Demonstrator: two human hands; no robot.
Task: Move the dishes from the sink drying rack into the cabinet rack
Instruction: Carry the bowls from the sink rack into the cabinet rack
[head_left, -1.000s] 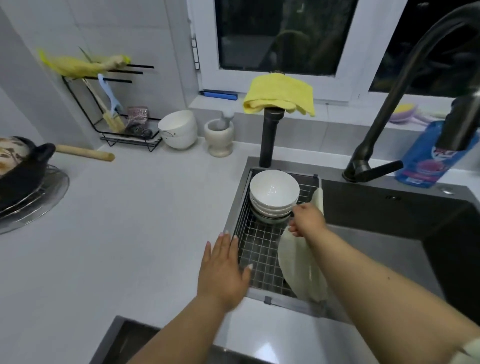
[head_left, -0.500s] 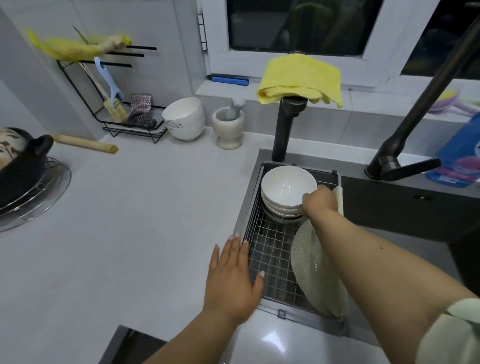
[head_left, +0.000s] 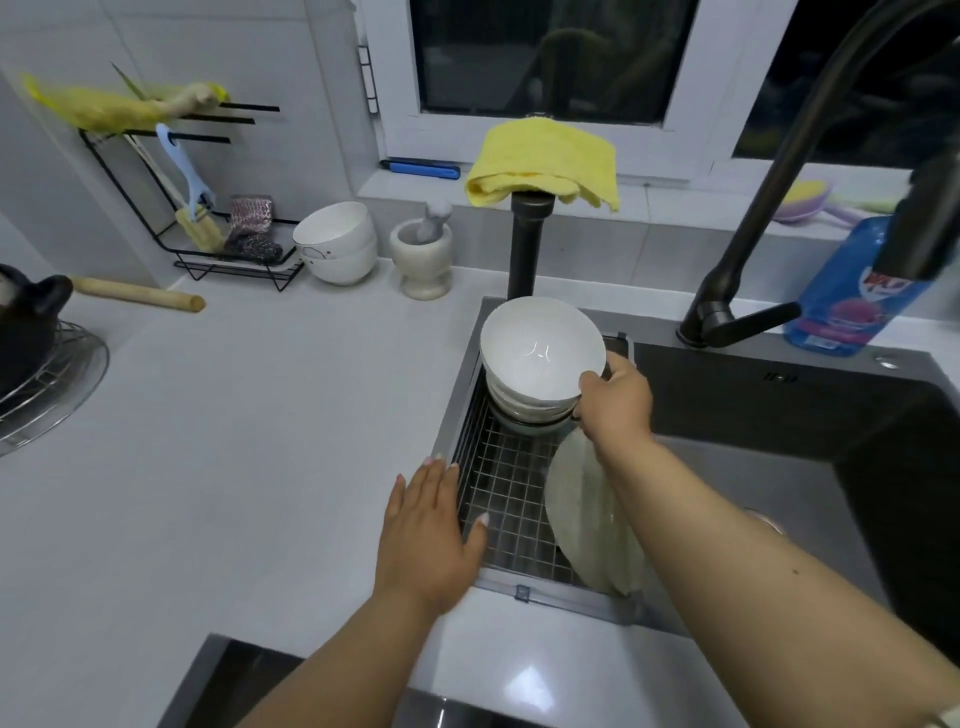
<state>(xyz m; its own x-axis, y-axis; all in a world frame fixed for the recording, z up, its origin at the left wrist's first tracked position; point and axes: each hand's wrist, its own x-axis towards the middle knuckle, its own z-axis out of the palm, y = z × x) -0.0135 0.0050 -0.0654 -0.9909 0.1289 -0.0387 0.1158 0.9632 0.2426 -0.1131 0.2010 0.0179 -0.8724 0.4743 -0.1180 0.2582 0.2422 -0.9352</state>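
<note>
White porcelain bowls (head_left: 540, 364) are stacked at the far end of the wire drying rack (head_left: 504, 488), which is set into the left side of the sink (head_left: 779, 405). The top bowl is tilted, its near-right rim gripped by the right hand (head_left: 615, 402), with the thumb laid over the edge and the fingers curled behind it. Below the white bowls a darker, greenish dish is seen at the bottom of the stack. A pale green plate (head_left: 587, 525) is propped on edge along the right side of the rack, partly hidden under the right forearm. The left hand (head_left: 428, 535) is held flat and spread, fingers straight, over the counter (head_left: 234, 441) at the rack's left edge; nothing is held in it, and whether the surface is touched cannot be told. A yellow cloth (head_left: 545, 166) is draped over a dark post behind the rack. Two more white bowls (head_left: 337, 241) and a stone mortar (head_left: 421, 260) are placed on the counter by the wall, and a black tap (head_left: 753, 260) is mounted at the right.
</note>
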